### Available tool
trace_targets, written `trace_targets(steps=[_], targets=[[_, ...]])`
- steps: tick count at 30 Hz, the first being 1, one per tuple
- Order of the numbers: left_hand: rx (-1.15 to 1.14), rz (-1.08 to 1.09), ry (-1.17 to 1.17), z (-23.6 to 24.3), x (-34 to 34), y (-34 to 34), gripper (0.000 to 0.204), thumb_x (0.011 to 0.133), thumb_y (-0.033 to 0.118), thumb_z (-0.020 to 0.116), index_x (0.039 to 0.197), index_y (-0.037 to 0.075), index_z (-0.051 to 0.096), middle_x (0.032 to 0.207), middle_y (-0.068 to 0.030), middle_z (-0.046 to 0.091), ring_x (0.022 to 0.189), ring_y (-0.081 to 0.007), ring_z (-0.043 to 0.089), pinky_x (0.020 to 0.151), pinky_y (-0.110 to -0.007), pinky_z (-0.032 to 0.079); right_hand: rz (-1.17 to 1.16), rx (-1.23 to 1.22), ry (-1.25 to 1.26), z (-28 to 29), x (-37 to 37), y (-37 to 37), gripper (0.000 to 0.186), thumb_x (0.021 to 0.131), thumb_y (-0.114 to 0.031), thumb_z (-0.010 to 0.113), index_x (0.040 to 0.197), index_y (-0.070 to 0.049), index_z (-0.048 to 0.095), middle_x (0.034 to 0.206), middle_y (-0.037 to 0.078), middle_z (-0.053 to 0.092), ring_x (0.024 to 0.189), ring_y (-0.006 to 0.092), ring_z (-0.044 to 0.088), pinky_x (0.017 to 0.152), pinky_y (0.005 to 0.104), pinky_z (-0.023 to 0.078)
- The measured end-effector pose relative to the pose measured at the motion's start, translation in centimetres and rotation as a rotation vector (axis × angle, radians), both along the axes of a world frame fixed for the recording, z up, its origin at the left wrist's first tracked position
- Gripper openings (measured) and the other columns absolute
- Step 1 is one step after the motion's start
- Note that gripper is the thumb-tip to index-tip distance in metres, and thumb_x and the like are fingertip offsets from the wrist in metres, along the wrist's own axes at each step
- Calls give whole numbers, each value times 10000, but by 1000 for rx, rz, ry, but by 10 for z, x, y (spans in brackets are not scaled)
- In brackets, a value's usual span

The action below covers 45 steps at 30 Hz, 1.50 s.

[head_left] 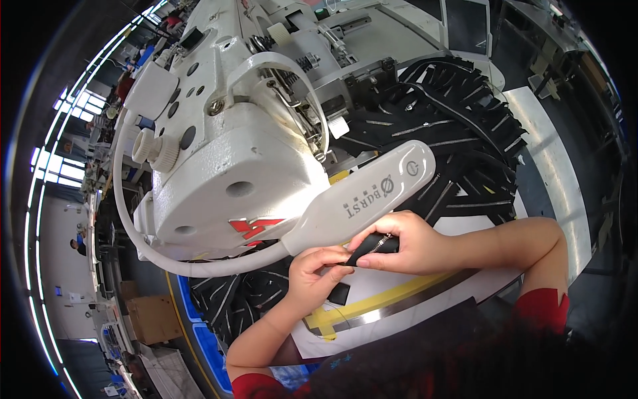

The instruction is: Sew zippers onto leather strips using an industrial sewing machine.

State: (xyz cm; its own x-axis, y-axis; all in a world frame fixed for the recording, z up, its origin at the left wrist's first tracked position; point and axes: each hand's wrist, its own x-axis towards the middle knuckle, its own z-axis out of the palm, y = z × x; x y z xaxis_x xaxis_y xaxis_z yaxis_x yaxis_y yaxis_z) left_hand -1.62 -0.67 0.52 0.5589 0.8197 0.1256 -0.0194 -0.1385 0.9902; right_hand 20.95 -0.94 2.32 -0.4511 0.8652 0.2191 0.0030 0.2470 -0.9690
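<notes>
Both of my hands hold a short black zipper strip (377, 246) with metal teeth, just in front of the white sewing machine (219, 153). My left hand (312, 276) pinches its left end between thumb and fingers, and a black tail (339, 294) hangs below. Closed around the right part of the strip is my right hand (415, 246), fingertips meeting near those of the left. A white lamp head (365, 189) on a bendy arm reaches over the hands and hides part of the work area behind.
A large heap of black zippers (458, 133) lies right of the machine; more zippers (232, 299) hang over blue bins (206, 339) at left. Yellow tape (379, 302) and a metal strip edge the white work surface (312, 344). A cardboard box (153, 319) stands on the floor.
</notes>
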Motion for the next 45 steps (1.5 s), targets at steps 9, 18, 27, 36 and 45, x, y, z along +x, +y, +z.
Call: trace_targets(steps=[9,18,27,36,45], targets=[[-115,7,-111,2,4,1,140,887,90,632,982,-10,607,935,-107,644,836,-179,641,735,-306,539,29,-149,112,-5,-5,4,267,807,-116,703,1048,-36,621,981,74,666,914,136,625,815,275,479],[-483,80,-161,9,8,6,271,929,250,590,1009,-7,560,936,-117,649,758,-188,652,695,-303,560,72,-358,298,-6,-3,6,355,814,-1,667,1151,-4,554,1067,82,640,1025,130,597,934,285,453],[-538,50,-198,7,8,7,254,934,248,582,1009,7,558,918,-115,653,749,-190,646,678,-290,545,53,-298,316,-9,-6,5,358,812,-3,663,1151,-1,549,1055,85,641,1020,131,596,917,286,457],[-337,122,-68,12,16,0,189,917,166,602,1051,57,526,990,-129,628,769,-191,644,574,-254,525,149,-453,314,-3,-3,9,350,790,26,617,1134,-11,563,1006,76,640,922,120,612,820,264,490],[-579,-9,-190,1,-1,9,249,887,128,639,1098,42,540,1125,-116,576,686,-115,531,544,-216,431,35,-295,282,-18,-8,14,208,784,25,604,989,1,635,964,61,647,882,93,601,790,240,483]])
